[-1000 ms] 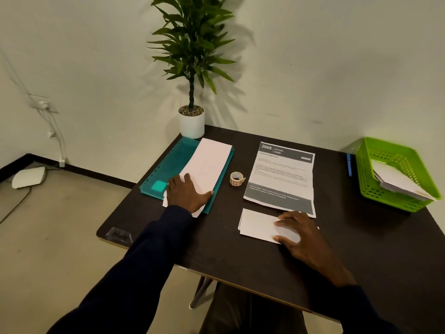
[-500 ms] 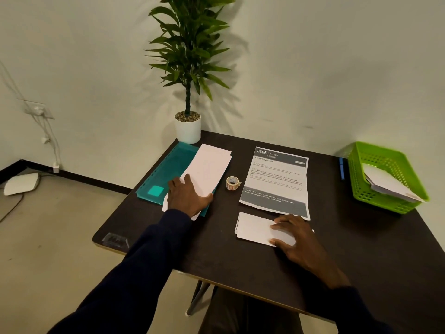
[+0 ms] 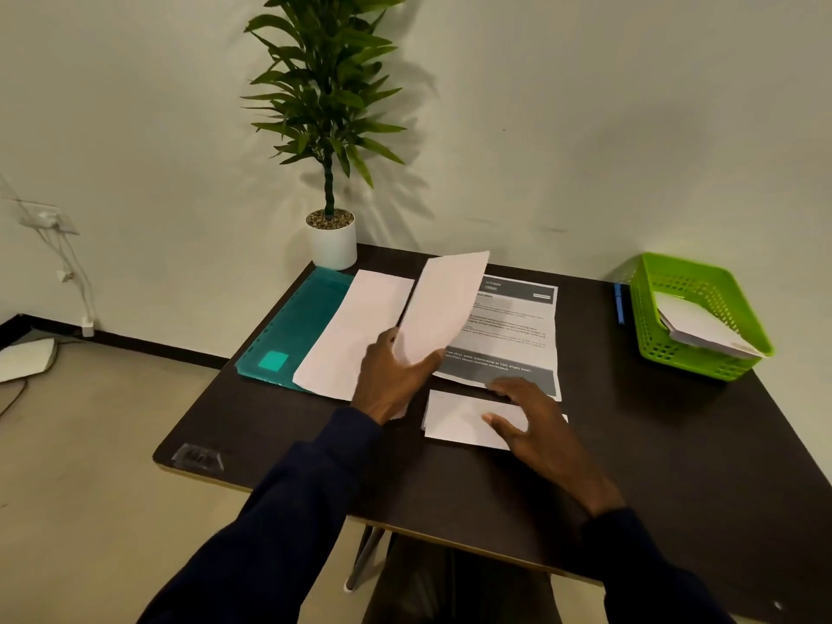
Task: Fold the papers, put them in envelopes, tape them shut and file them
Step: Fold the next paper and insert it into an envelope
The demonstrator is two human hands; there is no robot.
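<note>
L hand (image 3: 392,384) now lifted envelope (image 3: 443,304) off stack (image 3: 355,328).

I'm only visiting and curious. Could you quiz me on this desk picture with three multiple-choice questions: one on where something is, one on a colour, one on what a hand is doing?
1. Where does the potted plant stand?
A) at the far edge of the table, by the wall
B) on the floor
C) on a shelf

2. What colour is the basket?
A) blue
B) green
C) red

3. What is the left hand doing?
A) lying flat on the tabletop
B) gripping a pen
C) holding a white envelope up off the table

Answers:
1 A: its white pot sits on the dark tabletop next to the wall.
2 B: its mesh walls are bright green.
3 C: thumb and fingers pinch the envelope's lower end, tilted above the printed sheet.
</note>
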